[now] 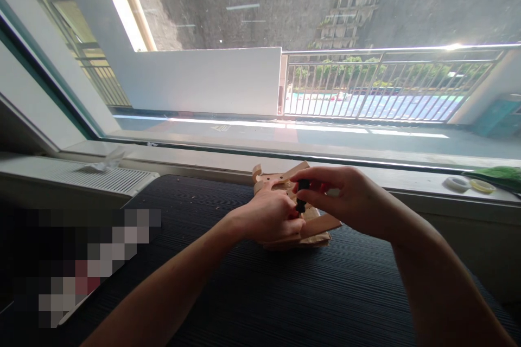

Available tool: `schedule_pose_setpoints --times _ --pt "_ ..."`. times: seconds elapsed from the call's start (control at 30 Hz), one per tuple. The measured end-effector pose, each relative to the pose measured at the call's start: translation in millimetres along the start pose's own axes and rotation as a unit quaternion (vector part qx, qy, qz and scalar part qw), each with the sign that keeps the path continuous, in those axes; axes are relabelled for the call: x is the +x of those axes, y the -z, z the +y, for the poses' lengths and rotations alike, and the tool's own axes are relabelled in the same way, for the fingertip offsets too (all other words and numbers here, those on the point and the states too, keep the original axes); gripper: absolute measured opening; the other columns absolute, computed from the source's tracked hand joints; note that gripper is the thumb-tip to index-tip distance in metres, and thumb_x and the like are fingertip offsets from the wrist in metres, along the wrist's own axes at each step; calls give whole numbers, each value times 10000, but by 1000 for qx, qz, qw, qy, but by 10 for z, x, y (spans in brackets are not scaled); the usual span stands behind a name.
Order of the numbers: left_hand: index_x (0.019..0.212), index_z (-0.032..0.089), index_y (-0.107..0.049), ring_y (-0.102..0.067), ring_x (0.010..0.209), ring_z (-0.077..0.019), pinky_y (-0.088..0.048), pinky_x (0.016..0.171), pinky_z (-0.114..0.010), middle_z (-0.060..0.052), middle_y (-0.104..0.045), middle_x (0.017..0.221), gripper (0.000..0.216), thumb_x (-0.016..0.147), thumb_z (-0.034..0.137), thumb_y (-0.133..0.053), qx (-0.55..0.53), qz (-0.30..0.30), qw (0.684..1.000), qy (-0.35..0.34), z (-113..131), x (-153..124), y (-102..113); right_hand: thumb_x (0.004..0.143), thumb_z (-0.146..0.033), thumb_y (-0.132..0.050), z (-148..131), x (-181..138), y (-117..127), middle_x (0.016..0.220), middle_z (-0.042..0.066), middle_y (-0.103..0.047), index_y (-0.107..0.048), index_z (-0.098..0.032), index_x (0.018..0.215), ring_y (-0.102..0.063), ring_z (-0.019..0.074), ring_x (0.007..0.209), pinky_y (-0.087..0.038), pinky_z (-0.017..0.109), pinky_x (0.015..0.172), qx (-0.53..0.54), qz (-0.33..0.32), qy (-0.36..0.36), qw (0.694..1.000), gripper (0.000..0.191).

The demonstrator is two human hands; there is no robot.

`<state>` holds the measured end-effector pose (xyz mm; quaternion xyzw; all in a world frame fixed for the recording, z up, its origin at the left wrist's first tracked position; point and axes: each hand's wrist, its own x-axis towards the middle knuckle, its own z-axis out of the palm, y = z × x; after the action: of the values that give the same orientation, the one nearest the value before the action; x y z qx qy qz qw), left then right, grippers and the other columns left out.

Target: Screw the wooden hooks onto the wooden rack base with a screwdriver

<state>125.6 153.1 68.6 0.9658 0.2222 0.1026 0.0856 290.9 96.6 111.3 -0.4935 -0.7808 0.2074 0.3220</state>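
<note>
A small wooden model made of flat plywood pieces rests on the dark ribbed table mat near the window. My left hand is closed around the model's left side and holds it steady. My right hand pinches the black handle of a small screwdriver between thumb and fingers, its tip pointing down onto the model next to my left thumb.
The window sill runs behind the mat, with a vent grille and a crumpled clear wrapper at the left. Two tape rolls and something green lie at the right. A blurred-out object sits at the lower left.
</note>
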Motion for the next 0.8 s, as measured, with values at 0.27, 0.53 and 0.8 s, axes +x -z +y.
schedule_pose_setpoints --times 0.27,0.53,0.8 --pt "637 168 -641 -475 1058 -284 -212 1013 -503 -48 -667 790 297 821 357 -505 7 24 1000 -4 -15 3 -25 824 -376 -567 29 32 -40 829 14 -666 -655 -225 989 -588 150 719 -456 272 645 -12 -2 -9 1000 241" --pt "573 162 -614 -540 936 -258 -276 971 -488 -26 -641 657 380 833 412 -491 -15 4 1000 13 -4 0 -4 838 -353 -554 18 35 -27 840 13 -677 -666 -207 987 -583 153 735 -441 269 646 -4 -7 -3 1000 236" --pt "561 149 -614 -549 899 -240 -357 873 -401 -43 -635 693 443 860 441 -467 -30 15 999 15 -13 14 32 839 -309 -541 -25 9 6 916 23 -691 -639 -236 1105 -622 179 806 -478 283 698 -2 -22 -14 1000 293"
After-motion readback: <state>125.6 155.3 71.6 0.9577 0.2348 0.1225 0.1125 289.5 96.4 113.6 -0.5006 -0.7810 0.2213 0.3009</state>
